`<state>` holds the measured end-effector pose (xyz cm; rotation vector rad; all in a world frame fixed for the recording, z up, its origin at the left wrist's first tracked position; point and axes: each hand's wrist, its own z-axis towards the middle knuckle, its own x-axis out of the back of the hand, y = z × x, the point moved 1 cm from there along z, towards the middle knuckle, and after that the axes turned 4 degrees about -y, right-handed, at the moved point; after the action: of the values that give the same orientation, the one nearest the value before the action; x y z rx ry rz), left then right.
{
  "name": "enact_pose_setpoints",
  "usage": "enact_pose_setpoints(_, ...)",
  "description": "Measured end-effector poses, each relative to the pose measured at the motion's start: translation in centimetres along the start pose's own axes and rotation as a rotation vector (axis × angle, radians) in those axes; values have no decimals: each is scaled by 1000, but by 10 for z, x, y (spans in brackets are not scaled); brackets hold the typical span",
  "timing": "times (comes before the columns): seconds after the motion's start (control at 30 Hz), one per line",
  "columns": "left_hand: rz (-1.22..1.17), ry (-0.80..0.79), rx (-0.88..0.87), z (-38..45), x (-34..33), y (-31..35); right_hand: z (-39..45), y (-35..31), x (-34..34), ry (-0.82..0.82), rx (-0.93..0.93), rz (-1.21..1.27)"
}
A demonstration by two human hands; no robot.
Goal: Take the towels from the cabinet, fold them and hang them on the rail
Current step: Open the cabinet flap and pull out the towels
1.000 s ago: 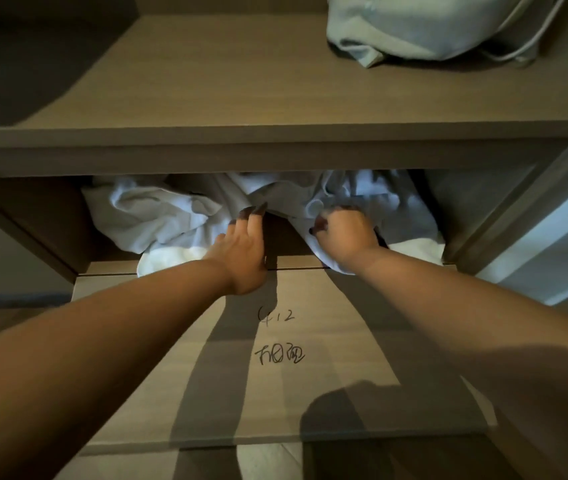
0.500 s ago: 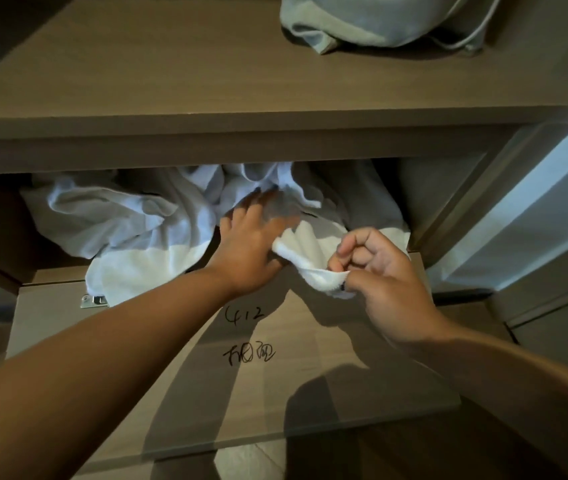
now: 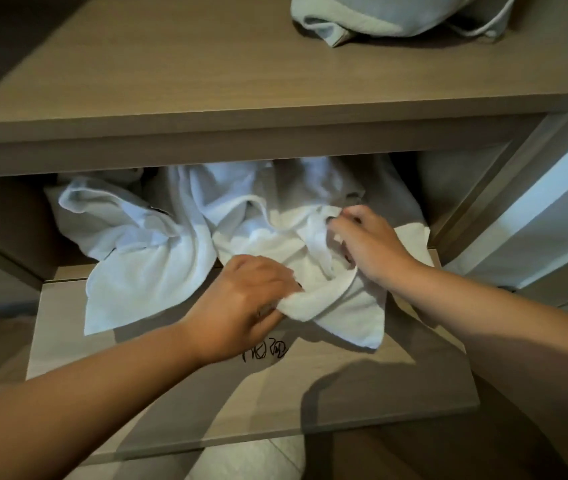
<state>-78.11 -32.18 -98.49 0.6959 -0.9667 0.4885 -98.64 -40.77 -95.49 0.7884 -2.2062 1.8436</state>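
Crumpled white towels (image 3: pixel 157 244) fill the lower cabinet compartment and spill over its front edge. One white towel (image 3: pixel 351 299) is drawn partway out onto the wooden panel. My left hand (image 3: pixel 244 299) grips a bunched fold of that towel at its front. My right hand (image 3: pixel 369 244) grips the same towel further back, fingers curled into the cloth. The rail is not in view.
A wooden shelf (image 3: pixel 171 81) runs above the compartment, carrying a pale grey-green cloth bag (image 3: pixel 379 15) with a drawstring. A wooden panel (image 3: pixel 327 382) with handwritten black marks juts out in front below the towels. A pale door (image 3: pixel 559 202) stands at right.
The towel has come further out over the panel. My left hand moved from resting on the pile to gripping the front fold; my right hand moved back into the cloth.
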Motion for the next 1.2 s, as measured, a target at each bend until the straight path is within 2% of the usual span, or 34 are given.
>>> enact_pose_setpoints(0.07, -27, -35, 20, -1, 3, -8, 6, -2, -9, -107, -10, -254)
enact_pose_setpoints(0.13, -11, 72, 158, 3, 13, -19, 10, 1, -15, -150, 46, -479)
enact_pose_setpoints(0.2, 124, 133, 302, 14, 22, -30, 11, 6, -15, -98, 65, -506)
enact_pose_setpoints(0.27, 294, 24, 487, 27, 25, -48, 11, 12, -11, -8, 58, -487)
enact_pose_setpoints(0.33, 339, -76, 708, 38, 29, -65, 10, 15, -5, 79, 45, -492)
enact_pose_setpoints(0.4, 294, 36, 811, 44, 36, -71, 8, 15, 2, 147, 29, -484)
enact_pose_setpoints(0.43, 254, 163, 781, 44, 40, -68, 5, 13, 4, 166, 41, -472)
enact_pose_setpoints(0.5, 129, 394, 603, 44, 48, -47, -3, 7, 6, 195, 207, -496)
enact_pose_setpoints(0.57, -27, 479, 443, 42, 53, -14, -17, -5, 2, 223, 471, -543)
enact_pose_setpoints(0.63, -141, 513, 324, 38, 55, 21, -25, -14, -5, 179, 678, -588)
enact_pose_setpoints(0.77, -314, 411, 108, 26, 50, 57, -20, -15, -23, 62, 918, -474)
enact_pose_setpoints(0.83, -305, 393, 66, 17, 45, 51, -21, -21, -20, 40, 896, -249)
enact_pose_setpoints(0.9, -137, 437, 99, 11, 42, 34, -28, -33, -9, -5, 807, -29)
enact_pose_setpoints(0.97, 22, 422, 166, 9, 39, 13, -41, -47, 3, -26, 777, 75)
enact_pose_setpoints(1.1, 89, 254, 190, 17, 35, -12, -73, -60, 6, -57, 809, 200)
enact_pose_setpoints(1.2, 70, 103, 296, 23, 32, -29, -90, -53, 3, -101, 894, 120)
